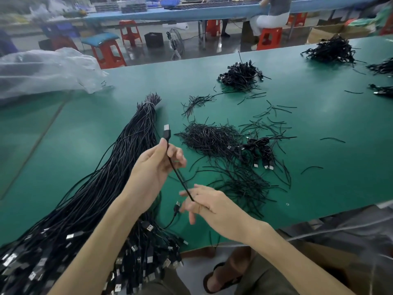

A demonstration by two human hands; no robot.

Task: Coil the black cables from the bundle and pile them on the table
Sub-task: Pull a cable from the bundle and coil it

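One black cable (178,176) is running taut between my two grips, lifted clear of the green surface (319,124). My left grip (155,167) is clamping it just below its USB plug (167,131), thumb and curled fingers closed round the cord, and the plug is sticking up past the thumb. My right grip (204,202) is taking the cord lower down. It appears to be pinching it between thumb and forefinger with the other fingers spread loose, though blur there is making that hard to confirm.

The bundle (119,167) is lying outside my left grip and passing under that forearm. Its tied end is pointing away from me and its plug ends are spilling over the near edge. Beyond my right grip a heap of thin ties (210,137) is spreading, and a small pile of coiled cables (257,150) is sitting against the heap's far side.

I am judging this to be the start of a coil, with the cord drawn straight and no loop formed yet. To do it well, I should be anchoring the plug end in the left grip and letting the cord slide through the right, so that kinks are running out rather than twisting in. The loops should be coming out even and laid flat into the left grip. A small plug (177,204) is hanging just by my right fingertips. I cannot tell whether it belongs to this cable, so I should be watching that the tail is not snagging among the bundle's plugs.
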